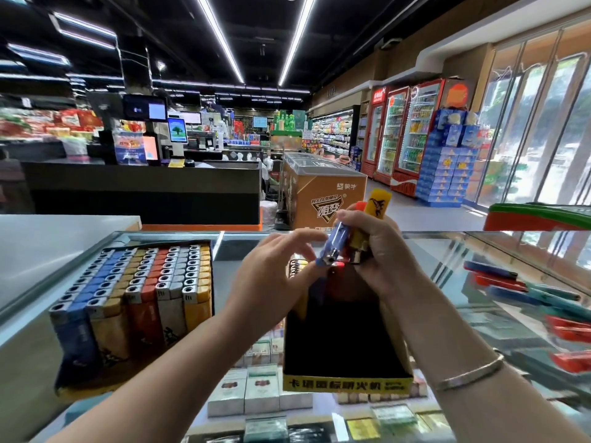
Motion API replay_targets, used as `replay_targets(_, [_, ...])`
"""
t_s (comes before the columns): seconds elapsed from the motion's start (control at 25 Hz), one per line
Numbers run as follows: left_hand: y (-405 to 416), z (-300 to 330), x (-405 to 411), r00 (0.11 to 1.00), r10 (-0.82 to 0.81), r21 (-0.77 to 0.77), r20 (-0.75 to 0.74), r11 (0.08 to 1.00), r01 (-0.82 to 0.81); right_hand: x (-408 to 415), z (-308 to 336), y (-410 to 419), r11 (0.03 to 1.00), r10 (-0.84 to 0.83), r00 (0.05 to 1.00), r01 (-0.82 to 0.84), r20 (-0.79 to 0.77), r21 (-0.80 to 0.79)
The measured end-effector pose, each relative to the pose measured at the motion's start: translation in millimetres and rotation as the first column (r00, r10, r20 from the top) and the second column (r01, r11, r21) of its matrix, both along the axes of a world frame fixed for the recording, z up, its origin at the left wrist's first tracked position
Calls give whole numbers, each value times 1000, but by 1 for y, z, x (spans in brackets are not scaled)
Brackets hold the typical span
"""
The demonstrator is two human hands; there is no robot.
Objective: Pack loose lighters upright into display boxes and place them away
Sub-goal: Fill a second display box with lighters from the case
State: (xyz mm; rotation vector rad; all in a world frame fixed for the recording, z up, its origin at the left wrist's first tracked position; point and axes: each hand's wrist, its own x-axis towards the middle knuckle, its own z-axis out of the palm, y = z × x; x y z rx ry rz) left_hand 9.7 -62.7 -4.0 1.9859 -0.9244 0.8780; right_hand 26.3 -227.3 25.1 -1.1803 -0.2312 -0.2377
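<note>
At a shop's glass table (447, 251), a person sorts lighters above a nearly empty box (345, 346). The right hand (380, 251) grips a bunch of lighters (361, 231), heads down, seemingly as a ready supply. The left hand (271, 276) pinches the head of a blue lighter (334, 247) at the bunch's edge, apparently to draw it out and turn it upright for the box below. A full box (134, 298) stands to the left, its lighters in tight upright rows. More loose lighters (511, 282) wait at right.
</note>
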Motion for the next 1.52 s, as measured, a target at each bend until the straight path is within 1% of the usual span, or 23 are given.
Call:
replay_targets(0.16, [-6, 3, -6, 988, -36, 11, 147, 999, 35, -10, -4, 2, 999, 49, 999, -49, 10, 20])
replay_targets(0.24, [-8, 4, -10, 983, -70, 7, 168, 998, 70, -13, -5, 5, 994, 99, 995, -98, -11, 47])
replay_targets(0.28, [-8, 5, -12, 983, -88, -21, 159, 995, 92, -15, -5, 6, 991, 133, 991, -132, -31, 34])
replay_targets(0.36, [-7, 8, -16, 987, -122, -136, 102, 981, 136, -18, -5, 11, 975, 210, 973, -215, -98, -50])
replay_targets(0.4, [-7, 10, -18, 988, -145, -215, 45, 965, 151, -20, -7, 13, 963, 246, 959, -258, -141, -77])
replay_targets(0.44, [-8, 12, -19, 985, -172, -300, -26, 941, 156, -21, -8, 16, 953, 278, 944, -295, -178, -76])
replay_targets(0.52, [-7, 14, -18, 951, -260, -459, -169, 874, 158, -24, -10, 19, 940, 330, 919, -341, -215, -14])
replay_targets(0.6, [-3, 17, -15, 862, -408, -577, -300, 797, 177, -25, -8, 19, 932, 363, 906, -356, -216, 74])
replay_targets(0.64, [0, 19, -13, 788, -501, -632, -358, 751, 190, -26, -7, 17, 932, 363, 908, -352, -209, 92])
replay_targets(0.68, [2, 21, -11, 691, -606, -694, -394, 689, 208, -26, -6, 16, 935, 353, 913, -343, -205, 87])
replay_targets(0.76, [5, 23, -8, 504, -771, -799, -389, 555, 233, -25, -5, 15, 951, 308, 930, -303, -202, 57])
replay_targets(0.8, [5, 23, -7, 459, -805, -820, -376, 520, 238, -25, -5, 15, 963, 269, 944, -267, -190, 39])
replay_targets(0.84, [5, 23, -7, 458, -806, -818, -373, 520, 248, -24, -5, 15, 977, 213, 963, -214, -163, 12])
replay_targets(0.88, [4, 23, -7, 509, -771, -787, -384, 561, 257, -23, -5, 13, 991, 129, 984, -133, -121, -27])
replay_targets(0.96, [3, 20, -7, 685, -604, -663, -407, 711, 234, -23, -4, 7, 983, -105, 994, 104, 3, -149])
replay_targets(1.0, [2, 17, -7, 762, -507, -591, -402, 779, 207, -23, -3, 2, 948, -222, 972, 234, 79, -214])
replay_targets(1.04, [1, 15, -7, 818, -422, -518, -389, 835, 185, -23, -2, -3, 893, -323, 936, 351, 141, -281])
replay_targets(1.12, [-1, 9, -7, 883, -295, -369, -365, 917, 154, -19, -4, -13, 767, -456, 870, 491, 186, -413])
replay_targets(1.16, [-2, 7, -7, 901, -251, -304, -354, 942, 143, -17, -6, -16, 732, -487, 858, 504, 165, -459])
replay_targets(1.2, [-2, 5, -7, 918, -214, -249, -334, 959, 133, -15, -8, -18, 726, -496, 859, 491, 129, -482])
replay_targets(1.28, [-2, 5, -7, 950, -154, -164, -271, 980, 112, -12, -11, -18, 748, -477, 875, 452, 79, -487])
replay_targets(1.32, [-2, 5, -7, 963, -127, -127, -240, 987, 98, -11, -12, -18, 740, -474, 876, 449, 86, -501])
replay_targets(1.52, [-3, 3, -9, 988, 12, 52, -154, 999, -4, -8, -19, -15, 552, -473, 839, 520, 269, -652])
